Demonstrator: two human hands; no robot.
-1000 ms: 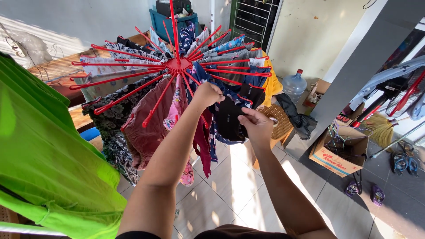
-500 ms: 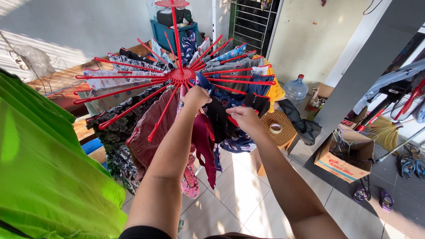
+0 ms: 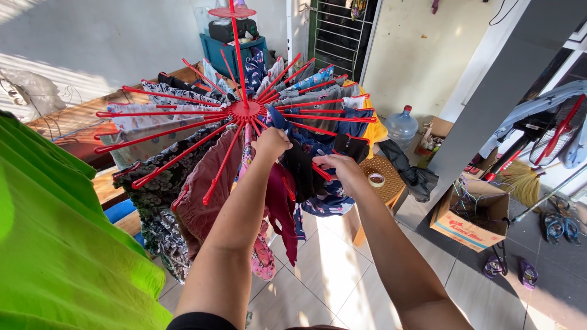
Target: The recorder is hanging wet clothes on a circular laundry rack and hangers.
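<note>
Along the left edge hangs a bright green cloth (image 3: 55,244), filling the lower corner. Right of it stands a red drying rack (image 3: 244,111) whose thin arms spread like wheel spokes from a round hub, each carrying a garment: a dark flowered piece (image 3: 156,189) and a dull red piece (image 3: 202,195) on the near-left arms, pale printed ones behind. Left hand (image 3: 271,144), reaching up from below, is closed in a fist just under the hub, gripping the upper edge of a black garment (image 3: 302,171) that hangs from a near arm of the rack; a maroon garment (image 3: 281,205) hangs just beside it, below the wrist. Right hand (image 3: 345,171), near the left and slightly lower, has its fingers curled over the same black garment at the tip of a red arm, with a blue flowered piece (image 3: 327,201) hanging below it. Behind the right forearm a woven stool (image 3: 385,177) stands on the tiled floor (image 3: 324,275) with a roll of tape (image 3: 376,179) on its seat. Farther right are a large water bottle (image 3: 402,127) against the wall, then an open cardboard box (image 3: 468,217), sandals (image 3: 507,269) beside it, and at the right edge a broom (image 3: 520,177)
</note>
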